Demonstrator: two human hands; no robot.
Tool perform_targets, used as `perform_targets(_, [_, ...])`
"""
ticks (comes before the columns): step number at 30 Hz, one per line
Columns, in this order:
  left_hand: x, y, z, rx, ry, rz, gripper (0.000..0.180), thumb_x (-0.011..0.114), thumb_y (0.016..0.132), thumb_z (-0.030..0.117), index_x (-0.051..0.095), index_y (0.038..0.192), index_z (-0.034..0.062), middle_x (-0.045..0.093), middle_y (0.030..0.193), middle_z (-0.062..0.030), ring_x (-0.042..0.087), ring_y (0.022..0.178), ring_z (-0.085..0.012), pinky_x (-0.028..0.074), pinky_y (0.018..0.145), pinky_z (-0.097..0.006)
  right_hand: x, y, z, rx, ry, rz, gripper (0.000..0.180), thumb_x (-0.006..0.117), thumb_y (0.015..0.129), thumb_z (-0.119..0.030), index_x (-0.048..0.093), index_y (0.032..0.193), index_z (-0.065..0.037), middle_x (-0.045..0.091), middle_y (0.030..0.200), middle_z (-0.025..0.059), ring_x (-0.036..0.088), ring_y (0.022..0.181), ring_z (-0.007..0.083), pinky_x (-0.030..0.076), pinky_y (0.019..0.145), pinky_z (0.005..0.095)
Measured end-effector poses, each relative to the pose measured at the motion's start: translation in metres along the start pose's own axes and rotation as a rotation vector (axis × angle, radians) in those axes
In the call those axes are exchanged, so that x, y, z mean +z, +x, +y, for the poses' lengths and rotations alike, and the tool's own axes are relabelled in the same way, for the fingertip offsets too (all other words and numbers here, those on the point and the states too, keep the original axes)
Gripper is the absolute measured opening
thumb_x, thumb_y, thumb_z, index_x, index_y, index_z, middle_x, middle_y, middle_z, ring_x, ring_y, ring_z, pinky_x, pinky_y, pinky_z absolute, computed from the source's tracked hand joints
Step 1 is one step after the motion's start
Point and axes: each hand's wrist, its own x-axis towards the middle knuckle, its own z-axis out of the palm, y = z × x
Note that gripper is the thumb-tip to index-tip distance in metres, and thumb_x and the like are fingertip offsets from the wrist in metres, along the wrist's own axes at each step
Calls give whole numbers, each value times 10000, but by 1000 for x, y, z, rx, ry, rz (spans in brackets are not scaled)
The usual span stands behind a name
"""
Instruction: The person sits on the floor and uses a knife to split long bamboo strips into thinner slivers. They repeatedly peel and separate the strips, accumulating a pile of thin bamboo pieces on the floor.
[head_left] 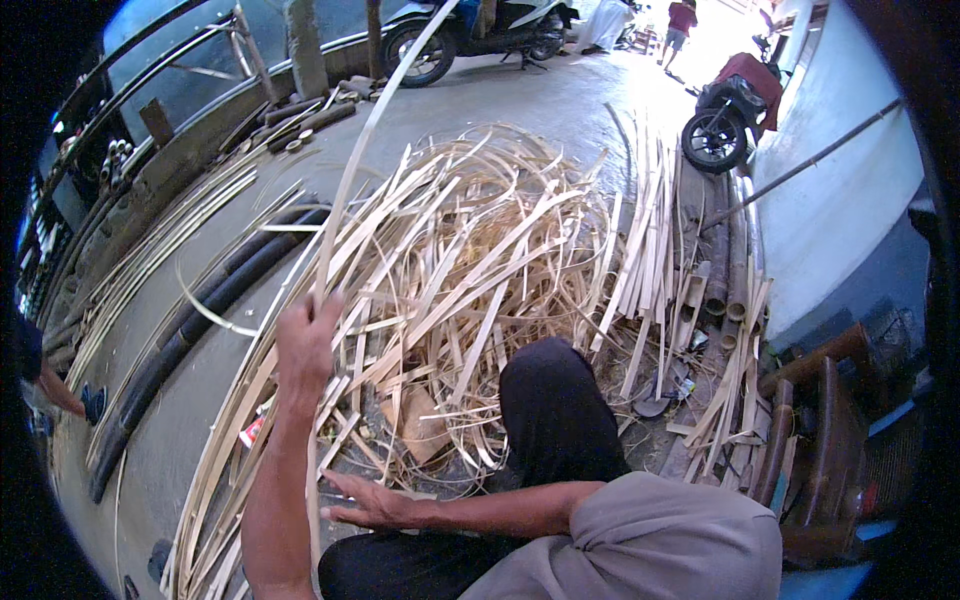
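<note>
A long, pale bamboo strip (345, 190) rises from beside my lap to the top of the picture, leaning right at its upper end. My left hand (306, 345), a little smeared by motion, is closed around it about midway. Lower down, the strip runs close to the fingertips of my right hand (368, 502), whose fingers are spread; whether they touch it I cannot tell. Before my knees lies a big tangled heap of split bamboo strips and curled shavings (480, 240). More long strips (225, 440) lie along the left side of my left arm.
Dark bamboo poles (190, 340) lie to the left. Flat strips (655, 230) and bamboo poles (737, 280) lie to the right, near a parked motorbike (720, 125). Another motorbike (425, 52) stands far off. At the left edge shows another person's foot (92, 403).
</note>
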Motion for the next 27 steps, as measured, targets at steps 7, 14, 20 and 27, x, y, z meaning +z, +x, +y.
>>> perform_targets(7, [106,39,162,220,-277,-516,587,530,1015,518,690,1123,-37,682,963,-146,599,906,-230,472,832,-370,-51,-18,-55,24,653,158,463,485,1075,-327,431,1394,4,633,1177,114,592,1099,176,471,973,341])
perform_targets(14, [95,51,187,681,-211,-222,664,508,1014,544,514,1436,32,580,1308,-281,606,1200,-331,453,1060,-405,-246,-87,-157,-448,495,802,373,537,1048,-363,604,923,-18,645,740,109,669,651,198,568,630,322])
perform_targets(20, [30,75,23,397,114,-217,520,497,1046,463,516,842,-16,450,720,-50,422,699,-159,378,635,-340,-447,-185,-123,-138,284,1440,429,591,1001,-476,604,840,-78,536,595,7,487,435,97,424,390,269])
perform_targets(27, [2,-37,-215,-326,324,-317,489,530,1019,426,622,805,-5,601,663,-94,573,592,-174,443,567,-376,-446,-276,58,487,535,1498,380,564,1027,-375,600,885,-24,571,596,50,556,440,155,457,409,310])
